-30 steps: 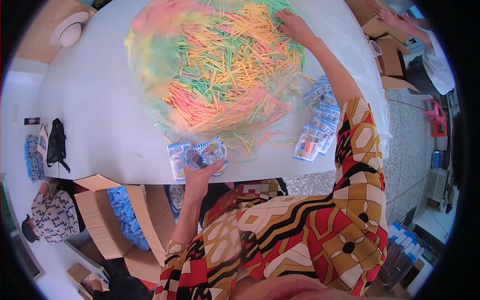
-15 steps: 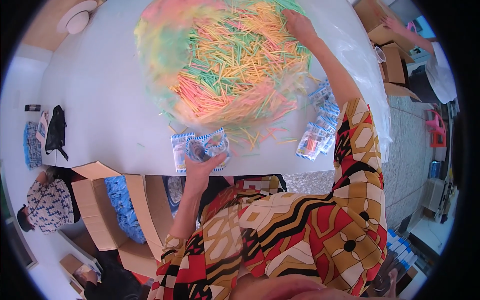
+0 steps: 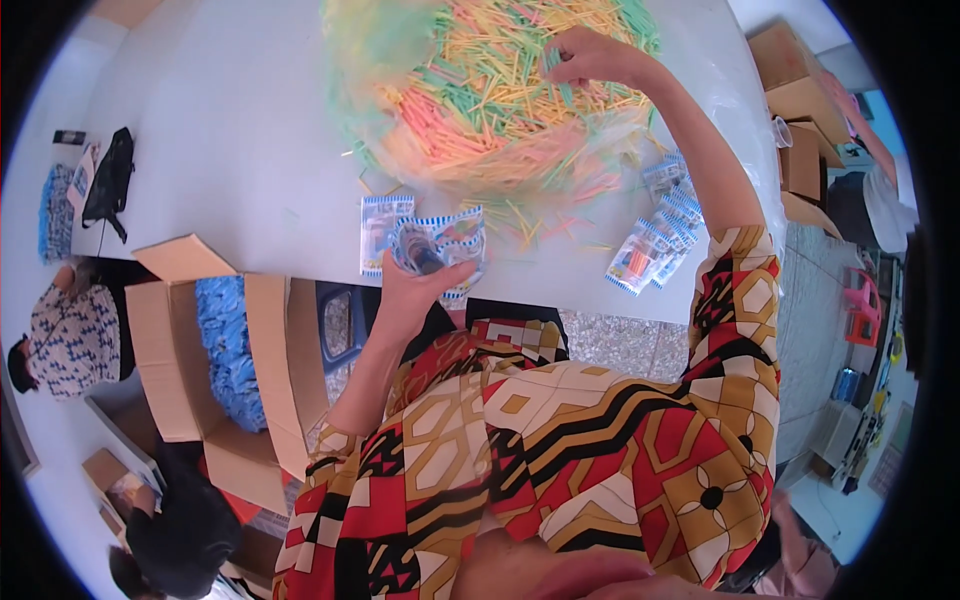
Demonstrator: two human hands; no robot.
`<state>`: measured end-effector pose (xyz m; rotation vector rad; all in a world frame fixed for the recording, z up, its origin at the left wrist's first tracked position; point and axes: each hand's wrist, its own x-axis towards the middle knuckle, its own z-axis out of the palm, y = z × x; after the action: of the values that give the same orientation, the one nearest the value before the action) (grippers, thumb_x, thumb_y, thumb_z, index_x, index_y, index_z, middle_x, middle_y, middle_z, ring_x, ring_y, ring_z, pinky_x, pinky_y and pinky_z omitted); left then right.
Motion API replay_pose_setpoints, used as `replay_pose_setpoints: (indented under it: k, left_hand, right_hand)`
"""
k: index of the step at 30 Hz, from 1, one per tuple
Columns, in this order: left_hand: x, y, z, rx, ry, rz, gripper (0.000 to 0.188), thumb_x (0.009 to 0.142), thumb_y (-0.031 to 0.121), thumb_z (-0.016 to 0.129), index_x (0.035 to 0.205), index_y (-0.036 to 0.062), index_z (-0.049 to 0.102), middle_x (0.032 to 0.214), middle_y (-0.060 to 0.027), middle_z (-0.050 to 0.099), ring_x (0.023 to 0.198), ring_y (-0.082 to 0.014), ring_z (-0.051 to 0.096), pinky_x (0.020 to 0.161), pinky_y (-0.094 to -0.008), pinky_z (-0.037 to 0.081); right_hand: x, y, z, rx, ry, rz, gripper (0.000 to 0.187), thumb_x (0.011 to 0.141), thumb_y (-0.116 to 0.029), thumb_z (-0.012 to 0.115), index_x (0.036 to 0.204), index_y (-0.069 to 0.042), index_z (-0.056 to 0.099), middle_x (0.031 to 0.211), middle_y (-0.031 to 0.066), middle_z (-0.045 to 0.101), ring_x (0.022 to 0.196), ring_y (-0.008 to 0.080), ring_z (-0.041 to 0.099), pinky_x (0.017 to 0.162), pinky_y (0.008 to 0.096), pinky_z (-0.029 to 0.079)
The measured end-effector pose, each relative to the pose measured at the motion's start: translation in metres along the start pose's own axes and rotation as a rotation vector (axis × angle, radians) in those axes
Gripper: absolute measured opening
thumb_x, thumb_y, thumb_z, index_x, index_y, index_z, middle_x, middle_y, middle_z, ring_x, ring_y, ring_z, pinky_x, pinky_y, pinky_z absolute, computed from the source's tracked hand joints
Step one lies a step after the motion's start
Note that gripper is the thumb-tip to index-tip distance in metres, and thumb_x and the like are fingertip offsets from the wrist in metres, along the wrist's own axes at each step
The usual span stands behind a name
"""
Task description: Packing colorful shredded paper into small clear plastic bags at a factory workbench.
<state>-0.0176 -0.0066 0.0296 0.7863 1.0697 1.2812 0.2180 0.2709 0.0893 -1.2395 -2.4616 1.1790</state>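
Observation:
My left hand [image 3: 415,292] is wrapped round a small clear plastic packet [image 3: 452,238] with blue striped edges, its mouth spread apart near the table's front edge. Beside it lies a similar packet [image 3: 378,228], flat on the tabletop. Over a big heap of thin pastel sticks [image 3: 500,75], pink, yellow and green, my right hand [image 3: 590,55] has its fingers closed on a few green sticks [image 3: 553,62]. The heap lies in a large clear plastic bag [image 3: 375,60] whose side is folded down.
Several packets [image 3: 655,240] with sticks inside overlap to the right. An open cardboard box [image 3: 268,375] full of blue packets [image 3: 230,350] stands below the table's front left. A black bag [image 3: 108,185] lies far left. Other people are at both sides, among more boxes [image 3: 800,165].
My right hand has drawn back from the heap's far right edge toward its middle, now with green sticks in its fingers. The left hand keeps its packet. The view has shifted.

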Motion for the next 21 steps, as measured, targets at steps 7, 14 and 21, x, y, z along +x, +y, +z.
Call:
replay_pose_setpoints:
  k: [7, 14, 21]
  left_hand:
    - [-0.007, 0.002, -0.004, -0.043, 0.001, -0.014, 0.039, 0.068, 0.001, 0.076, 0.103, -0.0013, 0.059, 0.093, -0.0060, 0.064, 0.082, -0.0111, 0.060, 0.075, -0.0275, 0.049]
    - [-0.005, 0.001, -0.007, -0.079, 0.014, -0.007, 0.040, 0.068, 0.001, 0.076, 0.104, -0.0017, 0.058, 0.095, -0.0068, 0.064, 0.084, -0.0118, 0.061, 0.077, -0.0277, 0.049]
    - [-0.002, -0.005, -0.012, 0.018, -0.015, -0.060, 0.056, 0.068, -0.006, 0.072, 0.117, 0.0023, 0.046, 0.106, -0.0060, 0.057, 0.096, -0.0148, 0.058, 0.082, -0.0305, 0.049]
  right_hand:
    - [0.033, 0.002, 0.055, -0.441, 0.042, -0.275, 0.022, 0.071, -0.021, 0.058, 0.073, 0.000, 0.055, 0.065, 0.0155, 0.055, 0.061, 0.0307, 0.055, 0.061, 0.0387, 0.045]
    - [0.012, -0.003, 0.080, -0.273, 0.222, -0.188, 0.022, 0.077, -0.020, 0.059, 0.081, 0.001, 0.052, 0.069, 0.0142, 0.055, 0.062, 0.0246, 0.052, 0.059, 0.0373, 0.042]
    - [-0.004, 0.004, 0.094, -0.108, 0.339, -0.050, 0.029, 0.079, -0.022, 0.064, 0.097, 0.000, 0.059, 0.062, 0.0069, 0.051, 0.058, 0.0129, 0.049, 0.055, 0.0291, 0.041]
